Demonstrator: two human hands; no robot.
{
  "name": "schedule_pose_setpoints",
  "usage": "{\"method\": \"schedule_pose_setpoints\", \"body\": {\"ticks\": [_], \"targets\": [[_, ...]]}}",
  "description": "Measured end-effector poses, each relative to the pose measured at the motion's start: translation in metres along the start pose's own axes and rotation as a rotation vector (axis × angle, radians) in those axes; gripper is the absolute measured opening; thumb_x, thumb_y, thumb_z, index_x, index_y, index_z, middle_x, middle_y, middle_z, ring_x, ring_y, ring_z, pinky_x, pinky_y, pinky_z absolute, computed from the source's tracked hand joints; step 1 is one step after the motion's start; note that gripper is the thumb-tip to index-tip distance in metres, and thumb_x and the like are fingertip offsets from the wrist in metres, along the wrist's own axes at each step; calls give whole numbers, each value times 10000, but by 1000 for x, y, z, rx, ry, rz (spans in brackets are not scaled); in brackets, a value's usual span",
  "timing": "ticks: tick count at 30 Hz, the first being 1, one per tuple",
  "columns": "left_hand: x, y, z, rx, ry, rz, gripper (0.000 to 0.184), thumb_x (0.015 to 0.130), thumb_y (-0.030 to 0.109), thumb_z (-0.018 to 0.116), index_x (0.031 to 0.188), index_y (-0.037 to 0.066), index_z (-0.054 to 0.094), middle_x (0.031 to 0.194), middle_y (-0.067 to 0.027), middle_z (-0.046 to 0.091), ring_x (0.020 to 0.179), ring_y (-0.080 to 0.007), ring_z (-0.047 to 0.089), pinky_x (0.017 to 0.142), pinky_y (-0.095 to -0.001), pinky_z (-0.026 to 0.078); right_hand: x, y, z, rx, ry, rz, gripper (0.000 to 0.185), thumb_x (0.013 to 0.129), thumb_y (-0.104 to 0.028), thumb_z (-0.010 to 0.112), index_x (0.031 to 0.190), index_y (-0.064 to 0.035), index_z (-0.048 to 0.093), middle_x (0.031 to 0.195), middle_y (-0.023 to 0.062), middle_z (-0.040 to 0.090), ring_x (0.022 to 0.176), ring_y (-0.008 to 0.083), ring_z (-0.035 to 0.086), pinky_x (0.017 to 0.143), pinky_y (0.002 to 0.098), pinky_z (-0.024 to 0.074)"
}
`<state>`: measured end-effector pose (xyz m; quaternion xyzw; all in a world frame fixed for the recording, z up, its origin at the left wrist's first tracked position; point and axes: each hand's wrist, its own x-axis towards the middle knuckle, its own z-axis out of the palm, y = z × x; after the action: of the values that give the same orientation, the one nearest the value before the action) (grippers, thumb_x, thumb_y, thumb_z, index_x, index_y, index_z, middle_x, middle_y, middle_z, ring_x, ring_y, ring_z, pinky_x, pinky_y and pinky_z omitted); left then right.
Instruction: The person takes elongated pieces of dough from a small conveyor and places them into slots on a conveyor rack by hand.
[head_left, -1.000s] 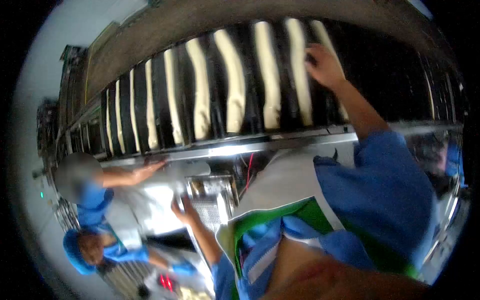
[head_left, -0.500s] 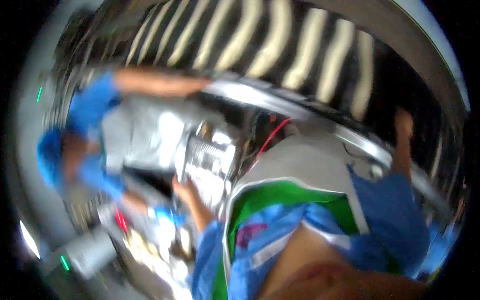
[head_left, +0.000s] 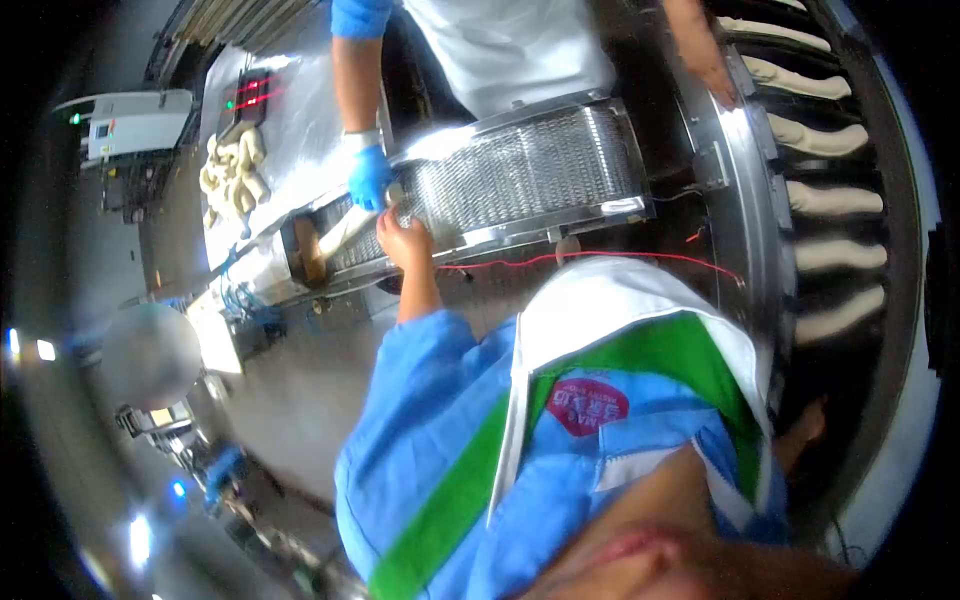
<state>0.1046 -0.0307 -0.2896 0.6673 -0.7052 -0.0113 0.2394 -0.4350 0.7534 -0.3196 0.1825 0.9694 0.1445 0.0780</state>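
My left hand (head_left: 405, 243) is at the near edge of a metal mesh conveyor (head_left: 520, 165), its fingers closed at the end of a pale dough strip (head_left: 345, 230). The strip runs from the conveyor's left end, and a co-worker's blue-gloved hand (head_left: 370, 180) lies on it just beyond my fingers. My right hand (head_left: 815, 420) is low at the right, beside the black grooved trays, dark and partly hidden; its fingers are unclear. Long dough strips (head_left: 835, 200) lie in the trays' grooves.
Across the conveyor stands a co-worker in a white apron (head_left: 510, 55), with a bare hand (head_left: 710, 75) near the tray line's metal rail (head_left: 745, 160). Dough pieces (head_left: 235, 175) are piled on a steel table (head_left: 300, 120) beside a red digital display. A red cord (head_left: 620, 256) runs below the conveyor.
The view has swung left towards the conveyor. My left hand has reached the dough strip and the co-worker's gloved hand. My right hand, earlier over the dough in the trays, is now lower right.
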Motion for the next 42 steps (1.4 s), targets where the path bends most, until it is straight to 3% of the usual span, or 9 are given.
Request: {"method": "schedule_pose_setpoints", "body": {"ticks": [6, 9, 12, 17, 26, 33, 35, 39, 42], "targets": [[-3, -52, 0, 17, 22, -345, 469, 672, 114, 669, 1121, 26, 568, 1152, -181, 546, 1114, -348, 474, 973, -413, 356, -20, -49, -35, -124, 144, -426, 774, 879, -658, 286, 956, 4, 679, 910, 267, 641, 801, 404, 631, 707, 485, 497], [0, -58, -3, 21, 25, -384, 476, 685, 134, 659, 1135, 17, 556, 1156, -183, 543, 1118, -347, 472, 968, -414, 362, -27, -83, -51, 105, 37, -175, 869, 833, -727, 283, 943, 43, 671, 936, 263, 640, 881, 419, 609, 813, 471, 463], [6, -66, 4, 49, 84, -420, 479, 697, 153, 650, 1147, 23, 550, 1166, -179, 537, 1115, -346, 474, 963, -416, 368, -28, -98, -53, 133, -24, -16, 533, 934, -460, 390, 1358, -138, 395, 858, 200, 646, 741, 338, 629, 647, 436, 507], [16, -81, -5, 19, 84, -426, 495, 696, 171, 652, 1156, 25, 543, 1191, -179, 522, 1126, -350, 466, 977, -420, 361, -97, -129, -114, 370, 91, -429, 772, 872, -644, 337, 1028, 51, 635, 1059, 248, 610, 1009, 401, 563, 897, 432, 422], [13, -115, -15, 170, -8, -476, 541, 685, 189, 630, 1190, 29, 522, 1248, -176, 493, 1161, -349, 443, 1002, -422, 349, -93, -132, -106, 191, 403, -502, 653, 883, -597, 391, 1147, -38, 604, 1138, 198, 590, 1099, 361, 520, 876, 447, 456], [20, -132, -28, 149, -8, -492, 538, 689, 189, 629, 1194, 35, 523, 1244, -176, 495, 1155, -352, 446, 997, -423, 352, -114, -130, -104, 331, 409, -517, 635, 914, -557, 350, 1149, -19, 592, 1119, 199, 599, 1033, 371, 556, 862, 459, 463], [25, -138, -29, 157, -12, -471, 532, 693, 181, 626, 1193, 31, 522, 1239, -176, 499, 1151, -354, 449, 992, -427, 355, -139, -139, -120, 304, 285, -256, 635, 924, -548, 330, 1135, -13, 599, 1104, 208, 602, 989, 381, 573, 850, 470, 461], [41, -151, -28, 185, 4, -337, 540, 680, 171, 634, 1188, 28, 521, 1242, -172, 498, 1160, -354, 441, 991, -430, 358, -123, -129, -112, 294, 322, -466, 609, 925, -525, 361, 1103, -1, 615, 1083, 218, 608, 960, 384, 582, 821, 468, 463], [71, -144, -41, 160, -77, -327, 369, 823, 193, 538, 1155, 35, 558, 1208, -174, 530, 1114, -312, 502, 982, -418, 378, -155, -137, -129, 398, 347, -484, 514, 940, -429, 413, 1068, 23, 623, 1054, 212, 620, 935, 361, 597, 768, 420, 477]]}}
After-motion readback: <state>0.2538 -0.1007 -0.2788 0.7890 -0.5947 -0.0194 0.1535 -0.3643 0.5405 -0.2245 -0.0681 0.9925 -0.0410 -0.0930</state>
